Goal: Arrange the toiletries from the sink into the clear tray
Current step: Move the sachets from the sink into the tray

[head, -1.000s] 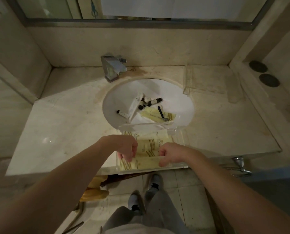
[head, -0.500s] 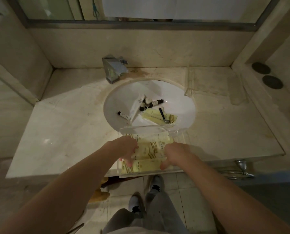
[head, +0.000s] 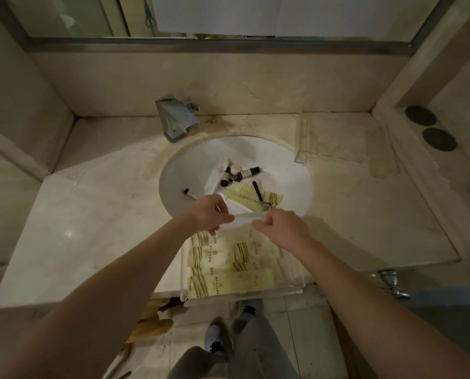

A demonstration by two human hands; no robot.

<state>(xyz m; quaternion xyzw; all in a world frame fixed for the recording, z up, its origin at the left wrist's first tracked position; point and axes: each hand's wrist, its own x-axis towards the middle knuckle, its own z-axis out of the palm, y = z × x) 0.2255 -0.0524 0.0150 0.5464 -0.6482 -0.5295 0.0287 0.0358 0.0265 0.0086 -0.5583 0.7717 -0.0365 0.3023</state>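
**Toiletries lie just beyond both hands**

Head view: the left hand [head: 210, 214] and right hand [head: 280, 228], fingers curled, pinch the clear tray [head: 288, 280] at its far rim. Remaining toiletries [head: 244, 184] lie in the sink [head: 179, 173] straight ahead, about equally near either hand.

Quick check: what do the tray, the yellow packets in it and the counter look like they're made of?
Clear tray: likely acrylic; see-through, with bright, thick edges.
Yellow packets: probably paper or thin film; flat, matte, printed.
Counter: looks like polished marble or similar stone; pale, veined, faintly glossy.
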